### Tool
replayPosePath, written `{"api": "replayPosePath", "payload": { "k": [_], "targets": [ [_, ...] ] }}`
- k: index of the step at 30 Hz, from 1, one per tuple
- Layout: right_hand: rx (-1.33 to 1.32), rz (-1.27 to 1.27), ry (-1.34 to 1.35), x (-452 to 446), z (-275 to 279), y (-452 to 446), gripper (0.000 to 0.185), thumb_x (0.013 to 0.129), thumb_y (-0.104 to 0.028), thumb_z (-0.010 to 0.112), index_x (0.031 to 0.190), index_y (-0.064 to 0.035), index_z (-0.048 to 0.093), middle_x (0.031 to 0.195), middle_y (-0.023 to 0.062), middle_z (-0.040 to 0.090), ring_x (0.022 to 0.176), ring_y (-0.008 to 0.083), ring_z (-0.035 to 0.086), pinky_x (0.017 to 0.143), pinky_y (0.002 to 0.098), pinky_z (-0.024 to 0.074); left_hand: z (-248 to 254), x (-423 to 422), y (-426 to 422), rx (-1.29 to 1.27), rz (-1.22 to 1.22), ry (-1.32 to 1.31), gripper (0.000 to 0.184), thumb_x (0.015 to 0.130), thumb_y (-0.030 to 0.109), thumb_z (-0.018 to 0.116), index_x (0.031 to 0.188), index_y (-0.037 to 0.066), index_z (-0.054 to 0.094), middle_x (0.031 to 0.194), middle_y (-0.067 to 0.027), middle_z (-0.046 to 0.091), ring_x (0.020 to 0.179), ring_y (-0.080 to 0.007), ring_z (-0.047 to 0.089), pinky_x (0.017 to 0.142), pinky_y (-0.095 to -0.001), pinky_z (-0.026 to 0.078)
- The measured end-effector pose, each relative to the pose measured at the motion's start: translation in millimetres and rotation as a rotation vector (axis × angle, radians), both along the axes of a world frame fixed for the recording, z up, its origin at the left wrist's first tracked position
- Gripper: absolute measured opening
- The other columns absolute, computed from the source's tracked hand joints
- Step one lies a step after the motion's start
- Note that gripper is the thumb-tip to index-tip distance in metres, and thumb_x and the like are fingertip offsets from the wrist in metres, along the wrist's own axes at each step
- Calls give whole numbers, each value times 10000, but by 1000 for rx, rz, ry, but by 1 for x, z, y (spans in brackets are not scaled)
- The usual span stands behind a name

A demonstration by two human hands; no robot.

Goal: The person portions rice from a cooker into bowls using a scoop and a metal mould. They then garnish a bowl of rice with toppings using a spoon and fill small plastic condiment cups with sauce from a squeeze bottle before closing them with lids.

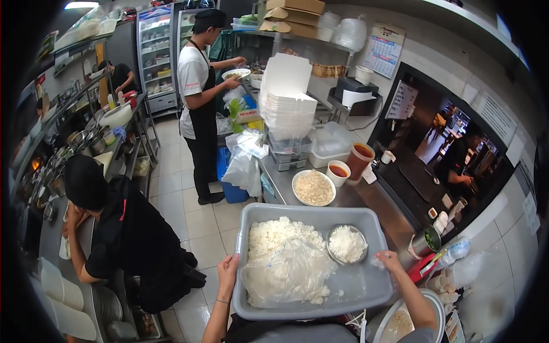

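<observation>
A large grey tub (pixel 354 288) lies in front of me, with white rice (pixel 280 233) at its left and back. Clear plastic film (pixel 289 271) covers part of the rice. A round metal bowl (pixel 347 244) heaped with rice stands in the tub's right half. My left hand (pixel 227 264) is at the tub's left edge, its fingers closed together; whether they grip the rim is hard to tell. At the right rim, my right hand (pixel 388 261) is closed on a bit of clear plastic.
Behind the tub stand a bowl of pale crumbly food (pixel 314 187), red sauce containers (pixel 338 171) and stacked white boxes (pixel 287 103). One person (pixel 108 228) leans over the left counter; another (pixel 200 86) stands holding a plate. A large pot (pixel 437 308) is at lower right.
</observation>
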State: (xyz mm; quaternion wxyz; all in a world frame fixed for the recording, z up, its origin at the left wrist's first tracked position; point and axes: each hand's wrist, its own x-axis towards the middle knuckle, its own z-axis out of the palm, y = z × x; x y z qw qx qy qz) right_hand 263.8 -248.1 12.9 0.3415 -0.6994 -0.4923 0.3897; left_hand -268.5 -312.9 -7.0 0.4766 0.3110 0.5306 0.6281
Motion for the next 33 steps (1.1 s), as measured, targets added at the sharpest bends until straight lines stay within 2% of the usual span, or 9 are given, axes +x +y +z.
{"api": "replayPosePath", "payload": {
  "k": [4,5,8,11,14,23,26,30,33],
  "targets": [
    [21,-174,78,-39,-1,-14,122,812,-137,638,805,-24,681,716,42,638,638,99,560,558,255,437,-2,-26,17,-51,-105,-602,379,890,358,511,1023,13,590,846,-41,629,753,-120,594,710,-248,481],
    [18,-222,107,-52,4,-16,116,812,-134,637,803,-28,681,719,43,637,636,101,558,552,253,430,-17,-41,25,-55,-177,-677,405,891,332,492,1140,15,530,957,-52,615,824,-153,597,743,-272,489],
    [3,-257,111,-80,5,-21,127,802,-106,633,836,14,659,805,88,662,711,153,617,636,263,478,-16,-78,48,8,-195,-650,406,851,205,525,1202,7,478,1041,-85,584,875,-161,585,785,-270,475],
    [20,-291,197,-133,28,-26,128,803,-97,623,837,22,656,792,96,661,699,160,616,642,272,483,-15,-125,60,-36,-317,-543,465,781,83,538,1229,9,437,1092,-114,554,940,-182,567,820,-275,461],
    [64,-295,176,-182,41,-21,129,800,-94,619,833,25,656,781,96,660,687,159,613,638,275,482,-15,-171,65,-31,-370,-497,541,759,60,541,1279,17,398,1080,-126,543,962,-201,555,842,-288,455],
    [110,-210,145,-286,29,39,121,793,-74,594,818,29,652,752,91,655,661,153,604,616,268,471,32,-266,73,-91,-172,-517,513,753,52,551,1245,5,408,1107,-115,529,968,-182,540,843,-271,436],
    [95,-198,187,-316,30,68,119,793,-71,593,809,30,654,735,89,651,641,151,600,601,264,467,0,-293,89,16,-204,-481,512,758,53,550,1248,9,407,1101,-113,530,975,-177,537,838,-271,436],
    [119,-108,159,-340,12,127,123,801,-80,592,801,23,660,703,74,640,619,138,586,567,261,452,-11,-317,113,5,-74,-473,473,763,46,533,1223,-3,433,1042,-113,559,926,-187,561,802,-270,454],
    [57,-76,107,-360,12,172,127,809,-94,595,801,11,666,686,56,628,609,118,566,545,260,432,8,-326,136,0,-3,-500,454,763,34,512,1209,-12,446,997,-112,574,873,-194,579,772,-278,470]
  ]
}}
